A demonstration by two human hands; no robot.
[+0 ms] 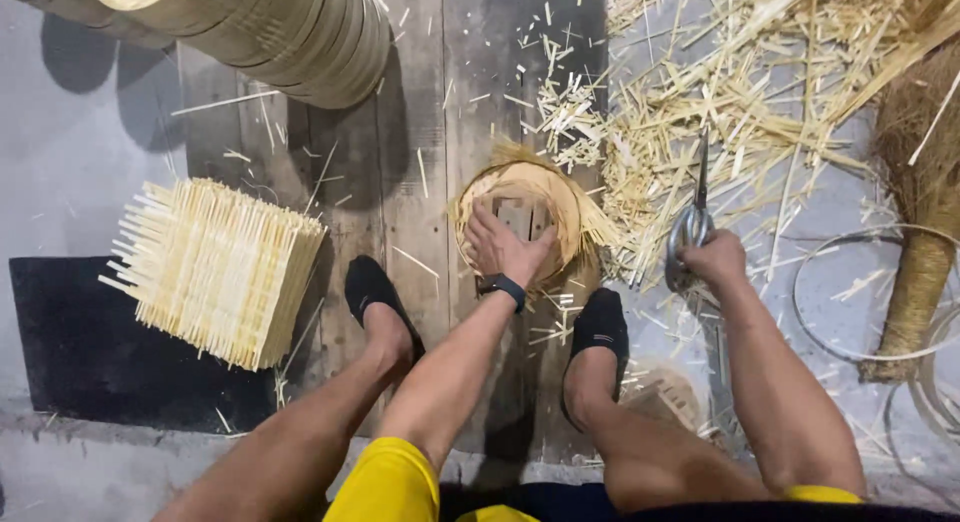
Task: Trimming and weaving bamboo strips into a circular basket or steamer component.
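Looking down, we see pale bamboo everywhere: thin flat slivers, dry and straw-coloured, lie scattered over worn grey floorboards (420,182) and heap thickly in a pile of offcuts (740,92) at the upper right. A stack of woven mats (215,267), square and bristling with loose strip ends along its edges, sits to the left, partly on a black mat (80,342). At the top a column of round rims (290,32), smooth and curved, leans across the view. A coarse brown broom (915,212) lies at the far right beside thin wire hoops (830,282).

Our left hand (505,247) reaches forward between our feet, palm down, fingers spread and pressed inside the basket (520,217); it rests flat there rather than closing on anything, and a dark watch (505,287) circles the wrist. Our right hand (715,257) is raised to the side, closed tight around the handles of the scissors (692,217), whose long metal blades point up and away, closed together.

That basket stands on the floorboards just ahead of our black socks (375,292), a small round frame with a thin bent rim. Its woven base shows through the ring, and frayed strip ends stick out around its right side.
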